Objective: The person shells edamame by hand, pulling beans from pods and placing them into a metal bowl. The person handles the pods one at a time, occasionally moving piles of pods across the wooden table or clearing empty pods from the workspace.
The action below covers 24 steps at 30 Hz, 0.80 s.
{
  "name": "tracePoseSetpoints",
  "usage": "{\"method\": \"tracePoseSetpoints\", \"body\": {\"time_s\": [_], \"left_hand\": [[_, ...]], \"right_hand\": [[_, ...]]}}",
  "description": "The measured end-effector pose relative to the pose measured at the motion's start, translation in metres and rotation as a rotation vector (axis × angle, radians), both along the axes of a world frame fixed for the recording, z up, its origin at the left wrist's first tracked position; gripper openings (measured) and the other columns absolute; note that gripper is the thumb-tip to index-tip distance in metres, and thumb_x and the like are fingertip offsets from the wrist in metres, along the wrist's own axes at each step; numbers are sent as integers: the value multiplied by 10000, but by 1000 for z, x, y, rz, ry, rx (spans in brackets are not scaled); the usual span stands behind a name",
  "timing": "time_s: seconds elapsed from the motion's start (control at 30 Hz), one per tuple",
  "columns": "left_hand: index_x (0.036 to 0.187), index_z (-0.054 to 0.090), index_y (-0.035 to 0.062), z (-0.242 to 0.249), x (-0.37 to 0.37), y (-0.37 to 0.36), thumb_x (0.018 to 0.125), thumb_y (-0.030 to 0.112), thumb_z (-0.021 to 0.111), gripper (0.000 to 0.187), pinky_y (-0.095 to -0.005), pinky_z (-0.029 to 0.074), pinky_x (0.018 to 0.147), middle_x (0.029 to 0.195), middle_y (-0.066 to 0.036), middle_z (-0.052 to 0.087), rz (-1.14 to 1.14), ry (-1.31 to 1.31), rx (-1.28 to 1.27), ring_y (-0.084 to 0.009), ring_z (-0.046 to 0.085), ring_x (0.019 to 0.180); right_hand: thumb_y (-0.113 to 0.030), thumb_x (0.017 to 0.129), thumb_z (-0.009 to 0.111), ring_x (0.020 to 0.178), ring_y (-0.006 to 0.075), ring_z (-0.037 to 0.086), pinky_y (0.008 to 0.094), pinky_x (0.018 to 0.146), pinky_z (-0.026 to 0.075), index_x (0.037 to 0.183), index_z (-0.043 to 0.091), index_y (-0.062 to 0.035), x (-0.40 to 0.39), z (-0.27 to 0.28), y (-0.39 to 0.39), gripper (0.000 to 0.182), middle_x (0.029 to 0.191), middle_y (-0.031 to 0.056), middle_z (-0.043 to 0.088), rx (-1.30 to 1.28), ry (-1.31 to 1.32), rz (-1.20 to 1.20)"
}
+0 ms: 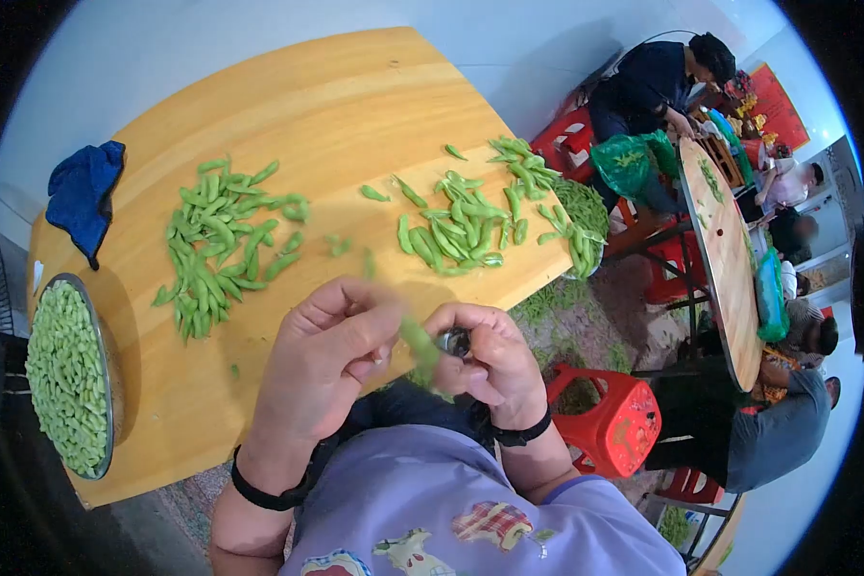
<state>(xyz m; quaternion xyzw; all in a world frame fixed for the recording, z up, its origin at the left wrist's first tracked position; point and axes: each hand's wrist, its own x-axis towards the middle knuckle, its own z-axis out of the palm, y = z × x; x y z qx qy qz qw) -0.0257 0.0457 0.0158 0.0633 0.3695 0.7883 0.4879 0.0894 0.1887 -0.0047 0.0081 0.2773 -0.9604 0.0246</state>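
Note:
Over the table's near edge, a green soybean pod [418, 342] spans the gap between my hands, slightly blurred. My left hand [331, 350] pinches its upper end with thumb and fingers. Curled around a small shiny metal tool [455, 342], my right hand [499, 365] is closed beside the pod's lower end; the tool's exact kind is hard to make out. In front of me lie a loose pile of pods [456, 230] on the right and a larger pile of pods [211, 240] on the left.
A metal bowl [106, 384] full of pods stands at the table's left edge, near a blue cloth [84, 192]. Past the wooden table [336, 86], to the right, are red stools [610, 418], another table [725, 259] and several people [643, 86]. Green scraps litter the floor.

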Motion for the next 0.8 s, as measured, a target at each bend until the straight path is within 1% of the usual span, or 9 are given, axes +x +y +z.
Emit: {"method": "tracePoseSetpoints", "body": {"time_s": [0.1, 0.2, 0.27, 0.33, 0.37, 0.43, 0.57, 0.63, 0.8], "left_hand": [[885, 584, 9, -1, 0, -2, 799, 44, 592, 93, -177, 341, 477, 737, -25, 574, 44, 84, 4, -55, 448, 539], [879, 583, 1, -3, 1, -3, 780, 19, 604, 102, -174, 333, 479, 726, -21, 571, 46, 127, -1, -54, 427, 521], [877, 583, -2, -4, 1, -4, 770, 7, 612, 111, -173, 329, 481, 719, -20, 569, 35, 141, -5, -54, 418, 515], [860, 588, 4, -5, 0, -6, 744, -12, 633, 126, -173, 323, 479, 701, -10, 561, 33, 136, -15, -47, 409, 519], [860, 588, 4, -4, 0, -6, 744, -12, 633, 126, -173, 323, 479, 701, -10, 561, 34, 138, -17, -47, 409, 519], [824, 599, 13, 0, 0, -8, 725, -22, 646, 115, -173, 325, 486, 691, -1, 555, 28, 279, -135, -39, 411, 526], [791, 606, 18, 4, 2, -8, 711, -36, 647, 105, -171, 333, 498, 703, 1, 557, 78, 457, -208, -38, 432, 549], [760, 636, 32, 4, 2, -9, 723, -28, 636, 70, -178, 387, 569, 687, 15, 587, 82, 508, -224, -35, 490, 622], [752, 629, 26, -1, 5, -9, 723, -16, 641, 52, -183, 396, 580, 679, 17, 588, 96, 504, -182, -39, 497, 626]], "right_hand": [[-240, 831, 606, 508, 25, 360, 177, 452, 271, 1059, 546, 29, -3, -1, 2, 358, 674, -23, 468, 379, -71, -206], [-200, 851, 574, 549, 15, 378, 162, 485, 287, 1059, 551, 18, -1, 14, 3, 303, 680, -32, 469, 664, -109, -157], [-177, 856, 555, 602, 36, 433, 177, 529, 343, 1030, 564, 14, -3, 27, 5, 259, 704, -26, 500, 717, -120, -113], [-167, 846, 561, 619, 98, 494, 232, 557, 396, 965, 576, 22, -7, 30, 8, 224, 710, 18, 543, 997, 45, -136], [-167, 846, 561, 619, 98, 494, 232, 557, 396, 965, 576, 22, -9, 31, 11, 224, 710, 18, 543, 995, 47, -137], [-129, 807, 591, 649, 193, 562, 287, 592, 432, 907, 580, 19, -13, 32, 16, 179, 721, 96, 580, 1287, 246, -121], [-94, 755, 630, 654, 257, 579, 308, 585, 438, 869, 577, 11, -18, 38, 12, 164, 723, 145, 583, 1412, 322, -163], [-90, 724, 658, 659, 290, 579, 330, 581, 443, 855, 577, 2, -18, 42, 9, 179, 731, 150, 589, 1423, 257, -162], [-96, 726, 662, 655, 294, 575, 348, 572, 439, 843, 573, 3, -18, 37, 6, 178, 702, 145, 575, 1476, 189, -166]]}}
